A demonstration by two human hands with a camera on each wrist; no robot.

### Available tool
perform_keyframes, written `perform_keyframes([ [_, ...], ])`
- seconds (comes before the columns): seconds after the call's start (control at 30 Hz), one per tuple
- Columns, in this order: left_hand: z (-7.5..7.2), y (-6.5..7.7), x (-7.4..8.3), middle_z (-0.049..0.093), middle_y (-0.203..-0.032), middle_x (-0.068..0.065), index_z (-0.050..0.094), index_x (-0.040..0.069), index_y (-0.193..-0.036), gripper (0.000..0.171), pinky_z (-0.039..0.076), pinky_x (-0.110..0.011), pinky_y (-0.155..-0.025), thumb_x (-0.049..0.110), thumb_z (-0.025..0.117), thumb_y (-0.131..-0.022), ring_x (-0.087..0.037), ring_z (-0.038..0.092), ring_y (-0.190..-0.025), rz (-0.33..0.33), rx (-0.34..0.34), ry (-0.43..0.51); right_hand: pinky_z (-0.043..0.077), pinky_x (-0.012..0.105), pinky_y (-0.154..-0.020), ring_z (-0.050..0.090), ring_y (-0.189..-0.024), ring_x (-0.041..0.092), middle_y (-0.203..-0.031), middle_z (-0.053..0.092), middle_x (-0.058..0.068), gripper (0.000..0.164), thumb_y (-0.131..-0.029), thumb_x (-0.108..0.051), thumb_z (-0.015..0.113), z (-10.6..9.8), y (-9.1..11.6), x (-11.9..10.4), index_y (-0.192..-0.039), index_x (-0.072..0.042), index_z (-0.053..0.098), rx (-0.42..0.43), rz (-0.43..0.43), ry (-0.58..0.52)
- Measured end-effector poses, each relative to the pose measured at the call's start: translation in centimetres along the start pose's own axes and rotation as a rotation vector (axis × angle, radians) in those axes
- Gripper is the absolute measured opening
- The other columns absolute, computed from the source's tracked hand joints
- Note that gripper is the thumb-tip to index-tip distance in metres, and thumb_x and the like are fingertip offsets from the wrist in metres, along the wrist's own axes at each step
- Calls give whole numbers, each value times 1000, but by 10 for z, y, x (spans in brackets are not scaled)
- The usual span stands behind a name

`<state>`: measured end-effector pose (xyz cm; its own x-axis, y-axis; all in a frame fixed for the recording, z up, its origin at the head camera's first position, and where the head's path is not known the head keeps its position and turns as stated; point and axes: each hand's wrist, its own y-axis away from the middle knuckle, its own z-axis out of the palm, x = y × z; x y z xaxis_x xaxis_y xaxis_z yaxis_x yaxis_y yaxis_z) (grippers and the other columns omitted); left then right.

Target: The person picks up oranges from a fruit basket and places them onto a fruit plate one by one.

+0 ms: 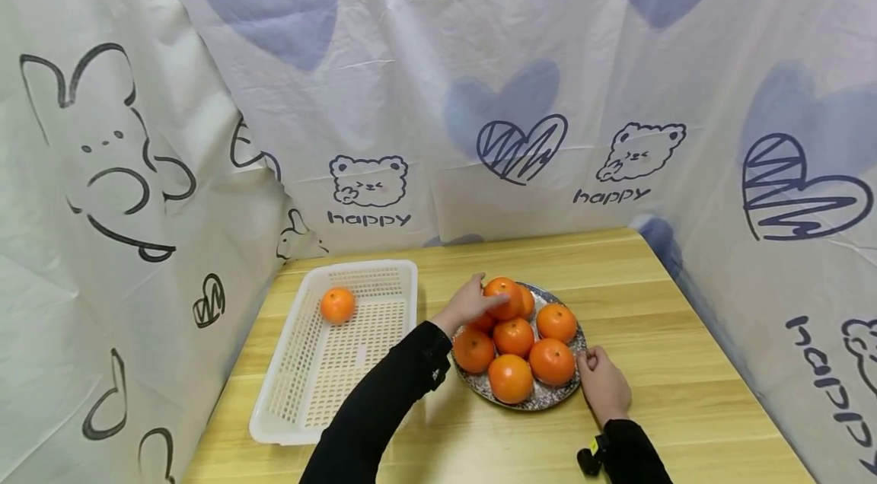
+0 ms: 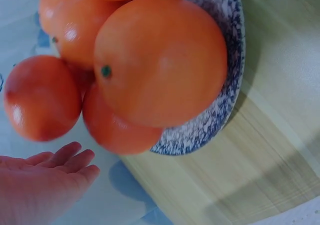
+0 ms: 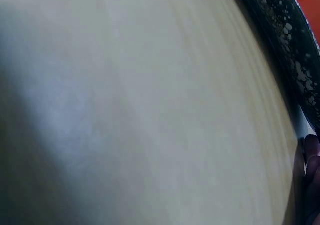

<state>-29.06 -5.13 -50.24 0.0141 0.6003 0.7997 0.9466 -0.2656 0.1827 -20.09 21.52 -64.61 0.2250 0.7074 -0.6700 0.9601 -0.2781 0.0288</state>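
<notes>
A round speckled plate (image 1: 541, 398) holds a heap of several oranges (image 1: 510, 379). My left hand (image 1: 471, 301) reaches over the far left side of the heap, its thumb overlapping the topmost orange (image 1: 503, 292) in the head view. In the left wrist view the left hand (image 2: 47, 182) has its fingers extended, with a gap between them and the nearest orange (image 2: 42, 97). At the plate's right edge, my right hand (image 1: 604, 385) pinches the rim with curled fingers. Only the fingertips (image 3: 312, 147) of that hand show beside the dark rim (image 3: 285, 40) in the right wrist view.
Left of the plate stands a white perforated plastic basket (image 1: 274, 385) with one orange (image 1: 338, 305) near its far end. Both rest on a light wood-grain table (image 1: 658, 316). A printed white cloth (image 1: 425, 88) hangs behind and along both sides.
</notes>
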Motion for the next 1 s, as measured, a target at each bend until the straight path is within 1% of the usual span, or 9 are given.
perform_keyframes([
  [0.13, -22, 1, -6, 38, -149, -23, 26, 3, -151, 82, 36, -50, -110, 49, 59, -92, -39, 40, -136, 3, 50, 66, 33, 28, -55, 54, -64, 17, -83, 63, 4, 36, -98, -40, 47, 1, 0, 0, -108, -9, 60, 2, -3, 6],
  [0.27, -52, 1, -22, 41, -147, -24, 28, 4, -151, 79, 37, -53, -108, 51, 55, -93, -40, 42, -134, -6, 160, 143, 33, 28, -56, 53, -64, 16, -83, 63, 4, 37, -98, -41, 47, 1, 0, 0, -108, -9, 59, -4, 5, 9],
  [0.43, -97, 7, -51, 46, -142, -27, 30, 0, -148, 69, 40, -52, -106, 42, 50, -98, -40, 48, -128, -49, 323, 67, 33, 28, -56, 55, -66, 17, -84, 64, 4, 37, -98, -41, 46, 1, 1, 0, -109, -8, 59, -9, 11, 15],
  [0.57, -126, 18, -84, 41, -144, -30, 27, -4, -148, 60, 37, -51, -108, 31, 43, -102, -42, 44, -130, -154, 420, -2, 34, 28, -56, 56, -67, 18, -85, 65, 5, 39, -98, -42, 44, 1, 2, 0, -110, -8, 59, 8, 6, 23],
  [0.6, -132, 23, -94, 39, -145, -30, 27, -5, -148, 58, 36, -52, -109, 28, 41, -102, -43, 42, -132, -180, 437, -25, 34, 29, -56, 56, -67, 19, -85, 65, 5, 40, -98, -43, 44, 1, 2, 0, -110, -7, 59, 10, 6, 23],
  [0.67, -139, 35, -111, 39, -144, -31, 28, -8, -146, 54, 36, -53, -108, 21, 40, -102, -44, 42, -131, -233, 461, -129, 34, 28, -56, 56, -67, 18, -85, 65, 5, 41, -99, -44, 43, 2, 2, 0, -110, -8, 59, 7, 4, 25],
  [0.77, -145, 52, -132, 43, -140, -30, 36, -9, -141, 48, 38, -55, -105, 12, 43, -99, -45, 44, -126, -284, 455, -310, 35, 28, -57, 56, -66, 16, -85, 66, 4, 41, -99, -45, 42, 3, 2, 0, -110, -9, 60, 0, 8, 26],
  [0.87, -148, 62, -146, 44, -138, -30, 41, -10, -137, 46, 35, -57, -106, 7, 49, -95, -44, 44, -127, -296, 441, -477, 35, 27, -56, 56, -66, 15, -84, 66, 3, 40, -99, -44, 43, 3, 3, -1, -109, -9, 60, 2, 11, 28],
  [1.0, -151, 67, -157, 35, -147, -31, 40, -10, -138, 51, 29, -60, -109, 10, 54, -94, -45, 34, -135, -280, 446, -586, 36, 28, -56, 58, -68, 18, -85, 67, 4, 40, -98, -43, 43, 2, 3, -2, -109, -9, 60, 11, 7, 37],
])
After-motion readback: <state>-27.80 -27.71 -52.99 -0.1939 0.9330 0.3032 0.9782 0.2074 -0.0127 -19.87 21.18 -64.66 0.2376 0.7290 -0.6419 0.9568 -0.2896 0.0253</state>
